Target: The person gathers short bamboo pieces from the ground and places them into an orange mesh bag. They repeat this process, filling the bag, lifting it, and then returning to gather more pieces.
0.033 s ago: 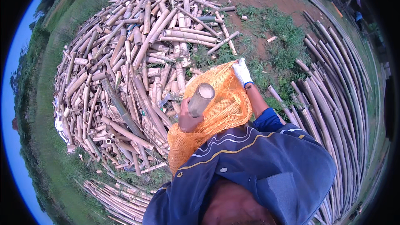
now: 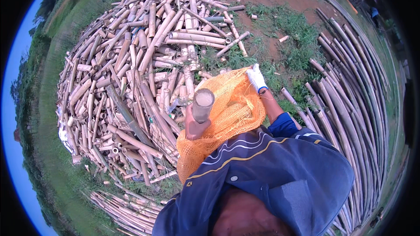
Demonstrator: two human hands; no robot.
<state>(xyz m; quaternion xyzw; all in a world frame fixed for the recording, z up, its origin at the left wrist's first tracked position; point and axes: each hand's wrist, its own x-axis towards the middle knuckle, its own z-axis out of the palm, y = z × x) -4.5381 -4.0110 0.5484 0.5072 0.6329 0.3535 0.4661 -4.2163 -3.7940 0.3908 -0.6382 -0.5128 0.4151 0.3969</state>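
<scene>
Left hand, wrapped round tube, has shifted left, taking it farther from gloved right hand, which stays gripping sack's upper edge.

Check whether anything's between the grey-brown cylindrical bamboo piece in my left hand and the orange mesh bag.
Nothing visible is: the bamboo piece, held in your left hand, partly overlaps the bag in view. Your white-gloved right hand holds the bag's upper edge.
</scene>
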